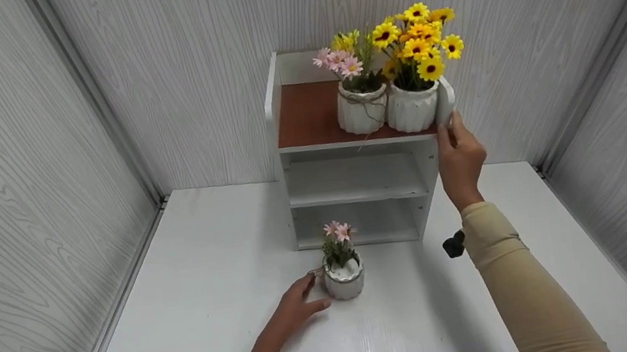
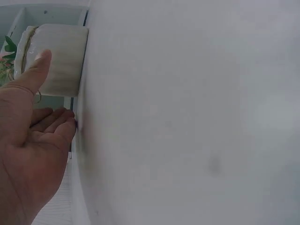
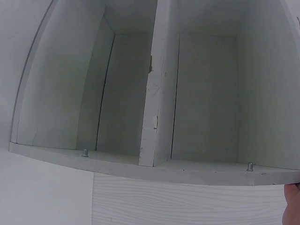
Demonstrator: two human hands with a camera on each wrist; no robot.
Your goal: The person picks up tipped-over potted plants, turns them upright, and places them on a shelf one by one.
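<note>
A small white pot with pink flowers point(image 1: 344, 280) stands on the table in front of a white shelf unit point(image 1: 357, 195). My left hand point(image 1: 295, 310) is just left of this pot, thumb and fingers spread apart. In the left wrist view that hand point(image 2: 37, 136) has its thumb over the white pot point(image 2: 65, 61); whether it touches cannot be told. My right hand point(image 1: 460, 160) grips the front edge of the shelf's right side panel, near the top. Only a bit of the right hand point(image 3: 291, 205) shows in the right wrist view, at the shelf's edge point(image 3: 206, 176).
On the shelf's brown top, at the right, stand a pot of pink and yellow flowers point(image 1: 362, 109) and a pot of yellow flowers point(image 1: 413, 108), side by side. The compartments below hold nothing visible. Wood-grain panels point(image 1: 200, 81) enclose the white table point(image 1: 186, 319).
</note>
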